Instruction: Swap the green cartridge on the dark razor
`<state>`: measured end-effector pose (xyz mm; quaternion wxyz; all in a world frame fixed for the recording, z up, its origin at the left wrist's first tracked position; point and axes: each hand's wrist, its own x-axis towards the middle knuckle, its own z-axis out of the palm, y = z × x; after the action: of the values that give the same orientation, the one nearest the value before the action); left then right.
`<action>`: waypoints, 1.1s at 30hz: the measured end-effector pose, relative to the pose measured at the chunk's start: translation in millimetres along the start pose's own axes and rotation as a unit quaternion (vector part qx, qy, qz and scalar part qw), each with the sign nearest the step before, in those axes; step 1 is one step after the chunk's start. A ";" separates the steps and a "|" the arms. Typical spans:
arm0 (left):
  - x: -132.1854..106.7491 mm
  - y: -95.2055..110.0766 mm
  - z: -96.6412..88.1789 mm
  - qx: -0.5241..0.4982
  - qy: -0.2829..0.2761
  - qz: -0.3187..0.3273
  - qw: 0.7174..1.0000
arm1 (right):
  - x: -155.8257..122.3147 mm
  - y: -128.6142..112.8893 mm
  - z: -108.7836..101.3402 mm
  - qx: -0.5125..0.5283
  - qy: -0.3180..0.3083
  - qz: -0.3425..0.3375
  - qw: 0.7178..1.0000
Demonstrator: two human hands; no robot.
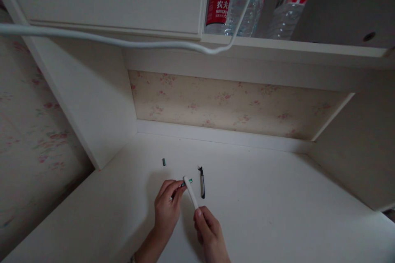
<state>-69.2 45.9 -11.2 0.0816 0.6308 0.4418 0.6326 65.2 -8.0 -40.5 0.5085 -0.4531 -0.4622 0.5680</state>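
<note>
My right hand (208, 230) is closed around the lower end of a slim white stick-shaped tool (191, 195) with a rounded tip. It slants up and to the left. In the fingers of my left hand (168, 203) is a thin dark rod with a green end (190, 181); most of it is hidden by the fingers. The white tool's tip crosses in front of the rod; whether they touch I cannot tell. Just right of them a slim black piece (203, 184) with a small light bit at its top lies on the desk. Farther back lies a short dark-green piece (163, 162).
Both hands are over a white desk top (262, 213), with side panels left and right and a flowered back wall (216, 102). A shelf overhead holds several plastic bottles (219, 2). A white cable (138, 44) hangs across the cabinet front.
</note>
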 end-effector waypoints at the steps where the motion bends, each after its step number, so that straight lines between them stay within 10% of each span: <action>1: 0.0 -0.2 -0.1 0.000 0.001 0.001 1.000 | -0.1 0.2 0.2 0.000 -0.005 0.000 1.000; 33: -2.5 -3.1 -1.3 0.017 0.000 0.042 0.999 | -2.9 2.5 -0.6 -0.003 0.006 0.009 1.000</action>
<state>-71.3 45.5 -14.8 0.0440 0.6499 0.4261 0.6278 65.6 -11.1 -42.9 0.5052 -0.4618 -0.4566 0.5684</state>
